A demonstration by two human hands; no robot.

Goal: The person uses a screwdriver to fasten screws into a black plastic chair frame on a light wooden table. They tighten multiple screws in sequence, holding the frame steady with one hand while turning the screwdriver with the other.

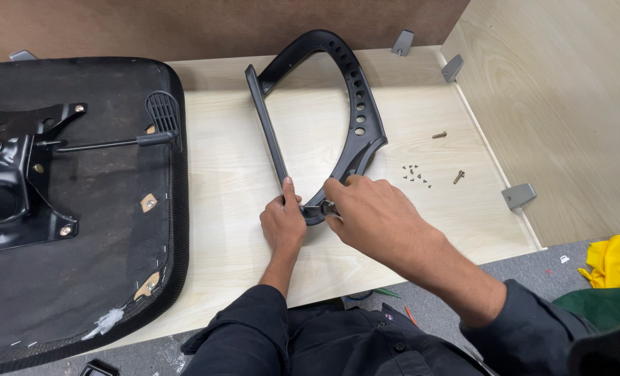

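Note:
A black plastic chair armrest frame point(355, 104), a curved loop with a row of holes, lies on the pale wooden table point(421, 216). My left hand point(283, 223) grips its straight bar near the lower corner, thumb up along the bar. My right hand point(366, 209) is closed over a small metal tool point(322, 207) at the frame's lower corner, next to my left hand. The tool's tip is hidden by my fingers.
An upturned black chair seat point(115, 230) with its metal mechanism plate point(10, 181) and lever fills the left. Two bolts point(439, 135) point(458, 177) and several tiny screws point(414, 174) lie right of the frame. Grey brackets point(518, 195) line the wooden side panel. Yellow cloth point(616, 259) lies on the floor.

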